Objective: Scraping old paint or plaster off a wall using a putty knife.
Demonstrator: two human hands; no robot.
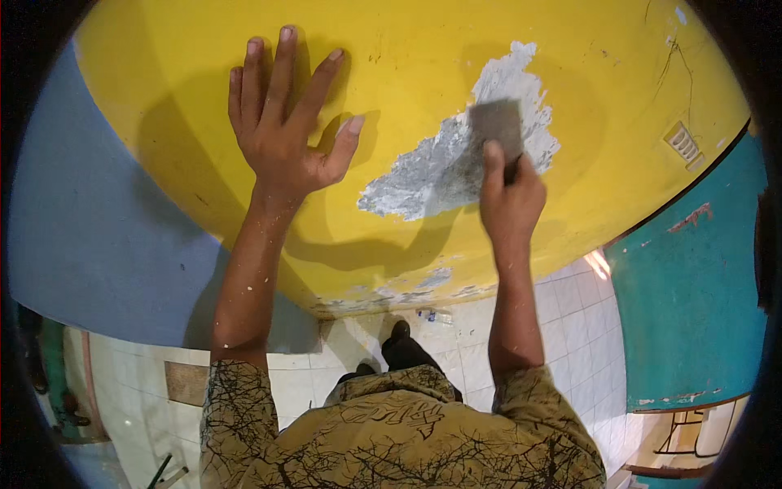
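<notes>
My right hand (512, 198) grips a flat, dark grey rectangular piece (496, 119), with the thumb along its face. Motion blur leaves it unsettled whether this is a scraper blade or an abrasive sheet. It lies over a bare patch (421, 171) of white and grey plaster with ragged paint edges. Around that patch spreads the yellow painted wall (403, 73). To the left of the patch, my left hand (284, 134) rests on the yellow paint, fingers spread and holding nothing. Pale flakes dot the left forearm.
A blue-grey wall (122, 214) adjoins at left, a teal surface (684, 293) at right. A wall socket plate (683, 143) sits on the yellow wall. More peeling paint (391, 296) runs along its foot. A plastic bottle (435, 316) lies on the white tile floor (574, 318) near my feet.
</notes>
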